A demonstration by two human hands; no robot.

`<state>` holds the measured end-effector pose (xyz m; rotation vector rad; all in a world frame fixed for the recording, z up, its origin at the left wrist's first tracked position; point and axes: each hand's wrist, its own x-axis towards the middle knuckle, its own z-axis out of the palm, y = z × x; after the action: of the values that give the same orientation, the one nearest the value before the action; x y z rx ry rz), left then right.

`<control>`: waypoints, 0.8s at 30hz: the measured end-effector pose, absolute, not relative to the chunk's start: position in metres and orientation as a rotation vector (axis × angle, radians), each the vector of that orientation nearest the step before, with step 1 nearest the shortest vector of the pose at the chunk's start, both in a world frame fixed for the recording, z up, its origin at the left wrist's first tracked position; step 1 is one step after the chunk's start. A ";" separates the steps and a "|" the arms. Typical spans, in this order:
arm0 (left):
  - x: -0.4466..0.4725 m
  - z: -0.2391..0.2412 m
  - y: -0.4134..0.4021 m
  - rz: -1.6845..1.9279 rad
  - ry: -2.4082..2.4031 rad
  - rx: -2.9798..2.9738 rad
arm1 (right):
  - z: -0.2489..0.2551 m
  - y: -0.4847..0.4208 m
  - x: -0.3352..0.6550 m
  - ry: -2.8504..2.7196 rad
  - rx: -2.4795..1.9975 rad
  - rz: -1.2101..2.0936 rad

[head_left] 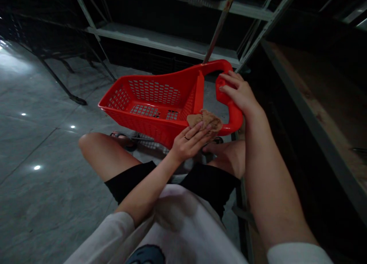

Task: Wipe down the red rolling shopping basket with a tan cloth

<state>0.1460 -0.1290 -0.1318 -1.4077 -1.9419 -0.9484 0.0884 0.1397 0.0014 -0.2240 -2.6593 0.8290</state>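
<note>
The left hand, fingers close together, held a brown cloth against the red cart; the right hand gripped the handle at the cart's end.

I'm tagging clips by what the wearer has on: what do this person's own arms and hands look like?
Both hands are ungloved. The left hand wears a thin ring on one finger; the right hand shows none. The left sleeve and right sleeve are short, loose and whitish, leaving the forearms bare.
</note>
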 end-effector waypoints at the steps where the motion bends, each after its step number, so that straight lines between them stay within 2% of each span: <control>1: 0.131 -0.142 -0.142 -0.941 -1.915 -1.410 | 0.001 0.139 0.087 -2.642 -0.229 0.838; 5: 0.081 -0.173 -0.193 -1.105 -1.957 -1.211 | -0.003 0.130 0.078 -2.591 -0.278 0.848; 8: 0.069 -0.176 -0.204 -1.207 -1.970 -0.978 | -0.005 0.115 0.071 -2.583 -0.313 0.781; 13: 0.093 -0.142 -0.159 -1.484 -1.842 -0.536 | 0.011 0.070 0.077 -2.560 -0.224 0.557; 19: 0.139 -0.101 -0.130 -1.524 -1.743 -0.578 | 0.035 -0.004 0.107 -2.822 0.182 0.525; 21: 0.137 -0.108 -0.133 -1.491 -1.703 -0.625 | 0.038 -0.020 0.112 -2.939 0.263 0.519; 24: 0.111 -0.144 -0.144 -1.456 -1.652 -0.625 | 0.042 -0.029 0.112 -3.028 0.272 0.492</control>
<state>0.1114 -0.1445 -0.1443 -0.6252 -1.6521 -1.4557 0.1118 -0.0290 0.0421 0.2721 -3.0279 0.4917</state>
